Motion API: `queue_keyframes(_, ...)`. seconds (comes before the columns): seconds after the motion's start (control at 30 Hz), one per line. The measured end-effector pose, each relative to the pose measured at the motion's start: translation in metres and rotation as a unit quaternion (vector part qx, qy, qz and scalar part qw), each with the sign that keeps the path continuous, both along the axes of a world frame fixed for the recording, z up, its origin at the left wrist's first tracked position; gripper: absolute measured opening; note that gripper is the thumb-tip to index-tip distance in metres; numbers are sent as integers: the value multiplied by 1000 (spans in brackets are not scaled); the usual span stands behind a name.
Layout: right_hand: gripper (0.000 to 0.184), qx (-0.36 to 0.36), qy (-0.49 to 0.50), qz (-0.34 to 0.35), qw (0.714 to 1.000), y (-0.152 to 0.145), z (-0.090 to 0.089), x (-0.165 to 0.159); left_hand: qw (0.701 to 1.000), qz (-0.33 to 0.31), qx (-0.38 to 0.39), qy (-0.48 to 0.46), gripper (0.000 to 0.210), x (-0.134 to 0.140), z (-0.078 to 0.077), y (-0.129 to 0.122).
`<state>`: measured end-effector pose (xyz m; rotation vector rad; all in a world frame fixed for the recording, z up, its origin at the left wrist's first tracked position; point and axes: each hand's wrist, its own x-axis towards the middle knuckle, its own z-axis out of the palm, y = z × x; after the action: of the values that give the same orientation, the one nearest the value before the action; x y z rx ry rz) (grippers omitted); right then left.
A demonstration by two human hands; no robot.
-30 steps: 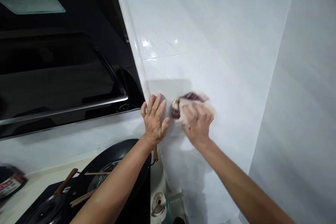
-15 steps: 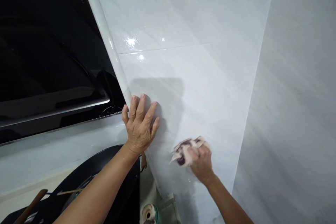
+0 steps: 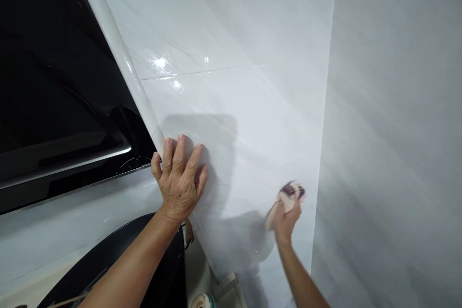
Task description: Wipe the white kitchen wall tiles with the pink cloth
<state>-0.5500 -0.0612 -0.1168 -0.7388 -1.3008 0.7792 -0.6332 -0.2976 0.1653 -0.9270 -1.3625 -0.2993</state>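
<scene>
My left hand (image 3: 178, 180) lies flat with fingers spread against the white tiled wall (image 3: 274, 120), just beside the lower corner of the black range hood (image 3: 65, 82). My right hand (image 3: 287, 216) is wrapped round a bunched cloth (image 3: 291, 191), pale with dark purple patches, and holds it at the wall near the corner seam. The cloth and the right fingers are slightly blurred. Part of the cloth is hidden in the palm.
Below my left forearm is a large black wok (image 3: 119, 245) with a wooden side handle (image 3: 189, 232). A small round container (image 3: 202, 301) stands at the bottom edge. A side wall (image 3: 390, 144) meets the tiled wall on the right.
My right hand has moved the cloth rightward along the wall, closer to the corner. My left hand stays on the wall, while the whole view has shifted a little.
</scene>
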Motion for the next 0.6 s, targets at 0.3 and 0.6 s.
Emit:
queue_keyframes(0.3,54,404,-63,118,905,-71,72,1,999,-23,-6,-32,76,-1,1,-2)
queue_keyframes(0.6,66,385,5,-30,922,179,261,-1,1000,24,-5,-10,81,2,1,-3)
